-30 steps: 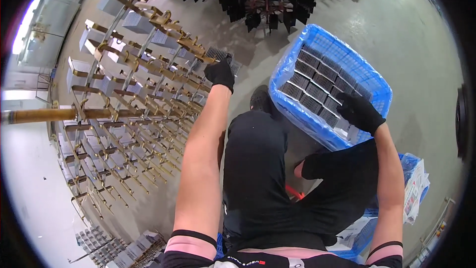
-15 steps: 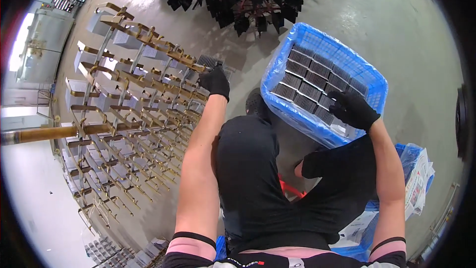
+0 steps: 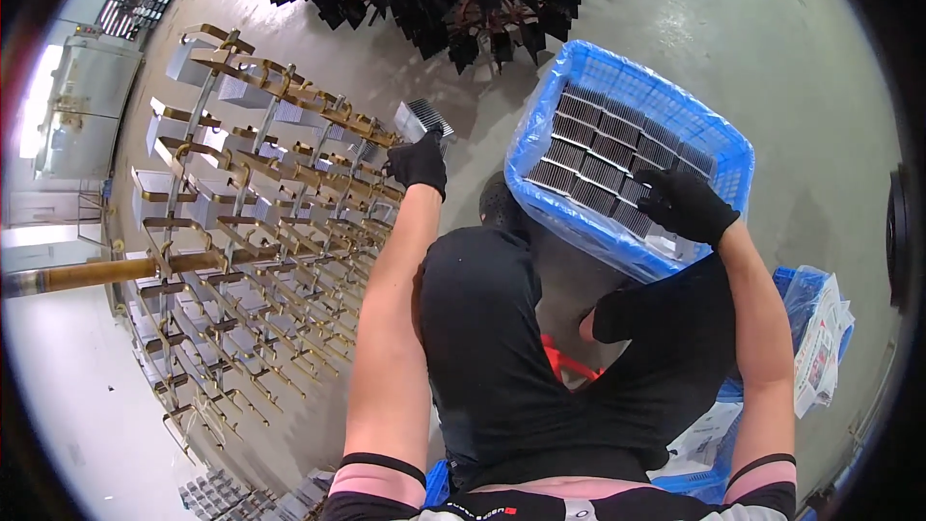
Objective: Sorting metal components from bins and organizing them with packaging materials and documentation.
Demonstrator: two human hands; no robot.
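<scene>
My left hand (image 3: 419, 162), in a black glove, reaches to the near edge of a rack (image 3: 280, 87) of brass-coloured hooks and bars. Its fingers are closed at the lower edge of a finned metal heat sink (image 3: 424, 120), which tilts with its silver side showing; the exact grip is partly hidden. Over the blue basket (image 3: 730, 145), my black-gloved right hand (image 3: 688, 206) reaches in from the right. Its bent fingers are apart, at the nearest row of heat sinks (image 3: 603, 150) packed fins up; no separate piece shows in them.
Many silver blocks hang on the rack, whose thick pole (image 3: 87, 275) runs left. Clear plastic lines the basket. At the top stands a cluster of dark hanging parts (image 3: 463, 0). Printed sheets (image 3: 820, 347) lie over another blue crate on the right. My knees (image 3: 482, 299) are below the basket.
The heat sink by my left hand has turned and tilted, so its silver side now shows. The rack has shifted slightly. My right hand stays at almost the same spot over the basket.
</scene>
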